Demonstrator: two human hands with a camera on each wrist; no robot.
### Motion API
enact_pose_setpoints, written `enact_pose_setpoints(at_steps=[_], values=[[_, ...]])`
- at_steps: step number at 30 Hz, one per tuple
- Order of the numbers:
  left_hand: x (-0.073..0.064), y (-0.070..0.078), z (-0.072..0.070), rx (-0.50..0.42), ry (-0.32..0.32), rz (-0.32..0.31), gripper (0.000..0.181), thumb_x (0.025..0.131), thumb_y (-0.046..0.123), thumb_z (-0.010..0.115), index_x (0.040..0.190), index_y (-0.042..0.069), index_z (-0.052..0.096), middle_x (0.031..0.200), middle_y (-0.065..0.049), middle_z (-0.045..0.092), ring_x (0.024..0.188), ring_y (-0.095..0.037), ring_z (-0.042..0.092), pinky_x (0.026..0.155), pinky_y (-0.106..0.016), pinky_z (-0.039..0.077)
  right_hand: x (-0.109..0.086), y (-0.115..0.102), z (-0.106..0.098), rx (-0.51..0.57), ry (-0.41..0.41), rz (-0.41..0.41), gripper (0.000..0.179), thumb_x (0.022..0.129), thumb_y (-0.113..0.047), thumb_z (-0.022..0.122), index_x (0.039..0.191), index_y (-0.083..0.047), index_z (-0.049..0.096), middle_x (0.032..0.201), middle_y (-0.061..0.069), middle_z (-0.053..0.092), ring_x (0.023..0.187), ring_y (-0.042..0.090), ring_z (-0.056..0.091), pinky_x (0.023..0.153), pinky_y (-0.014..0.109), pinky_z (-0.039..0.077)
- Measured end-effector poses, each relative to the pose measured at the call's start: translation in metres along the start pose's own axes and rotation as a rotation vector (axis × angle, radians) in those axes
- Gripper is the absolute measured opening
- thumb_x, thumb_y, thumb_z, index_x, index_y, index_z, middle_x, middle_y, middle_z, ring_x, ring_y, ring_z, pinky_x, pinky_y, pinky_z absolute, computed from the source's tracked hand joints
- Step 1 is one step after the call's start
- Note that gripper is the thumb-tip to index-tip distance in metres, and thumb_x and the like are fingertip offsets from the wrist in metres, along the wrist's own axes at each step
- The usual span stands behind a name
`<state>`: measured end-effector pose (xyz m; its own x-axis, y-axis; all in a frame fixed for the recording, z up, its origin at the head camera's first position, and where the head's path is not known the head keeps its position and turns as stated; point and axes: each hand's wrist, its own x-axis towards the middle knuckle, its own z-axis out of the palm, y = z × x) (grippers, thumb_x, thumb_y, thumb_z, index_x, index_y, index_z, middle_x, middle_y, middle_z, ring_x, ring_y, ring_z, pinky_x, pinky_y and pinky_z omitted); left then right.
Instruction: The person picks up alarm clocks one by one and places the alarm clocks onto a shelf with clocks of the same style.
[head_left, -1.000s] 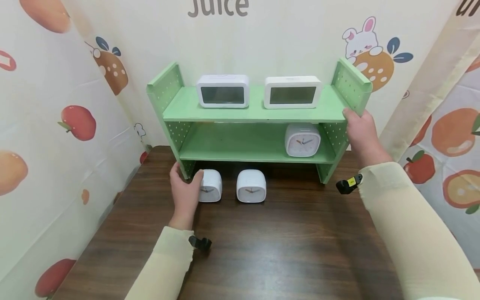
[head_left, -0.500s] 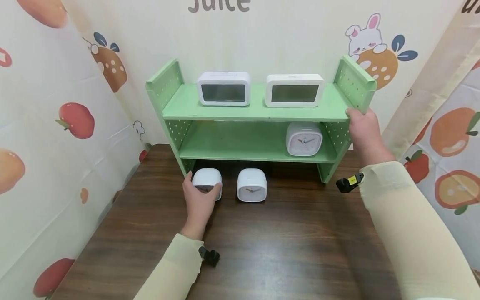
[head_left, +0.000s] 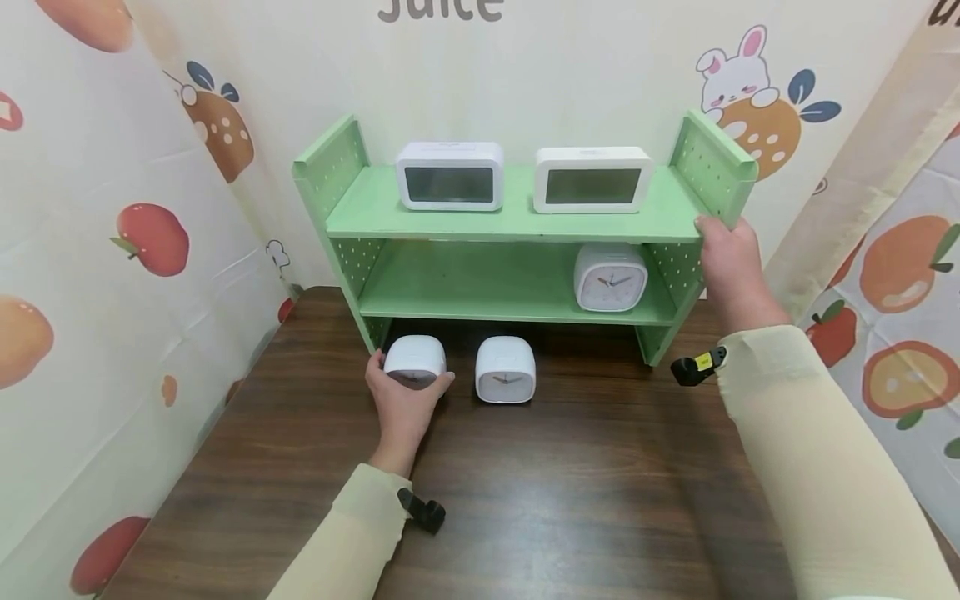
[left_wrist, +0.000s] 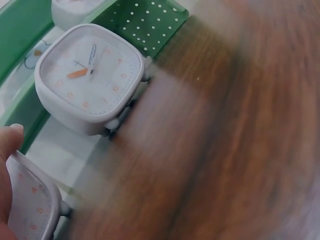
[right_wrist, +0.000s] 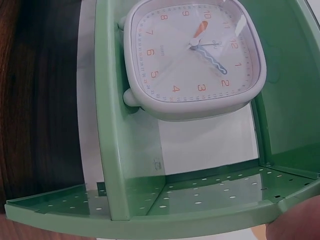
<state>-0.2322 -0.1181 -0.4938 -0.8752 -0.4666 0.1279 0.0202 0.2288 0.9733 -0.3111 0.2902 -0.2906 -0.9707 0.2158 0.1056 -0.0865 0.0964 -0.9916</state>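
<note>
My left hand (head_left: 405,408) is around the left white alarm clock (head_left: 415,354) on the table, fingers on its left side and thumb on its right. In the left wrist view the thumb (left_wrist: 9,142) lies against that clock's edge (left_wrist: 37,200); the fingers are hidden there. A second white alarm clock (head_left: 506,367) stands just to the right, untouched. My right hand (head_left: 735,267) grips the right side panel (head_left: 708,171) of the green two-tier shelf (head_left: 480,223). In the right wrist view only a bit of that hand (right_wrist: 295,222) shows at the panel's edge.
Two white digital clocks, a left one (head_left: 451,179) and a right one (head_left: 592,182), stand on the upper tier. Another white alarm clock (head_left: 611,279) sits at the right of the lower tier. The dark wooden table (head_left: 555,492) stretches in front; a printed curtain (head_left: 112,333) hangs around.
My left hand has moved right from the shelf's left leg to the left alarm clock, and its thumb has passed to the clock's right side. The right hand keeps its grip on the shelf.
</note>
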Motion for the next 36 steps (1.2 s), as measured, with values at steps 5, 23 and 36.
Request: enact_pose_setpoints(at_steps=[5,23,36], values=[[-0.001,-0.004,0.002,-0.01,0.012,0.008,0.114,0.073,0.028,0.095,0.156,0.01,0.02,0.152,-0.017,0.028,0.135,-0.033,0.037,0.11,-0.051,0.035,0.001,0.001,-0.001,-0.02,-0.001,0.016,0.056,0.108,-0.042,0.044,0.16,-0.022,0.035,0.154,0.005,0.042,0.137,0.018,0.043,0.121,0.043,0.026],[-0.007,0.008,-0.001,-0.033,0.033,0.048,0.106,0.075,0.032,0.092,0.154,0.011,0.024,0.15,-0.015,0.031,0.134,-0.032,0.038,0.11,-0.052,0.035,0.003,0.002,0.0,-0.037,0.022,0.02,0.058,0.108,-0.04,0.045,0.159,-0.016,0.037,0.147,0.005,0.047,0.13,0.016,0.047,0.12,0.041,0.028],[-0.01,0.021,-0.001,-0.074,0.034,0.005,0.106,0.075,0.031,0.093,0.154,0.012,0.026,0.151,-0.013,0.032,0.133,-0.029,0.039,0.109,-0.047,0.035,0.001,-0.003,0.0,-0.006,0.014,0.036,0.057,0.107,-0.038,0.045,0.161,-0.023,0.034,0.159,0.005,0.037,0.142,0.018,0.038,0.123,0.041,0.022]])
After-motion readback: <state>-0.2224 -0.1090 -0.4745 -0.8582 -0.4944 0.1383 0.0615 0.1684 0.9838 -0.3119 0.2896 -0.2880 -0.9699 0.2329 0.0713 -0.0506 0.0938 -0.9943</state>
